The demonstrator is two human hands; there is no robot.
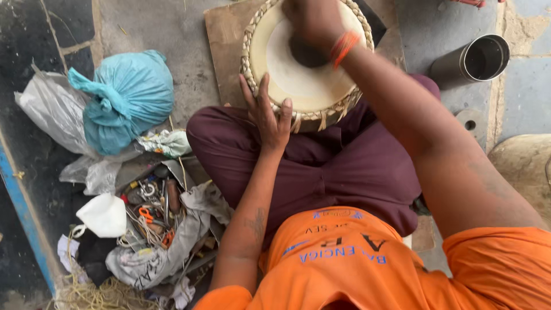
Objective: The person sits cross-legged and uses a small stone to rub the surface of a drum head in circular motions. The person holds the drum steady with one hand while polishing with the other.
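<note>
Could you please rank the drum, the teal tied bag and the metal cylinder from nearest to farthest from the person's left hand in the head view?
From the left hand:
1. Drum, touched at its woven rim, just above the hand.
2. Teal tied bag, on the floor to the picture's left.
3. Metal cylinder, lying at far upper right.

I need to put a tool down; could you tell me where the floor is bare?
Bare floor lies between the blue bag and the board under the drum, and beside the metal cylinder. The tool pile is crowded.
</note>
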